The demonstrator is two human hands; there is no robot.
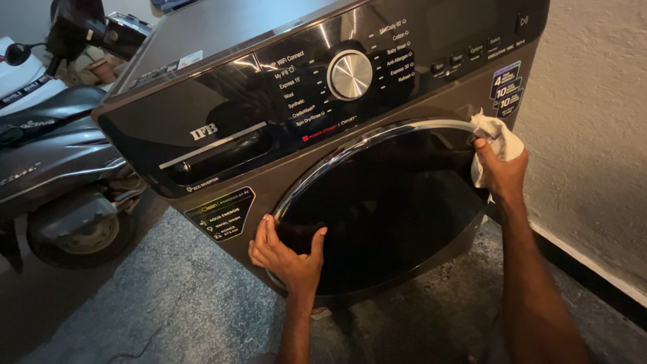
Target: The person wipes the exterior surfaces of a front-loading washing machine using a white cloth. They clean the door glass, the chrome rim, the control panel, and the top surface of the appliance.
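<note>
A: Where's the cloth?
B: The white cloth [497, 138] is bunched in the right hand [502, 174], pressed to the right rim of the washing machine [283, 168] door [384, 209].
A: The left hand [286, 253]?
B: Fingers spread flat on the door's near left edge, holding nothing. A scooter [54, 155] stands far left.

I am showing both forearms bare, no sleeves, no gloves; left hand [286, 256] and right hand [502, 172] wearing no rings

Dim indoor light, brightest on the wall [593, 101] at right. Glare streaks the washing machine [283, 94] panel and the chrome door ring [350, 149]; the floor [168, 303] lies in shadow, focus sharp.
</note>
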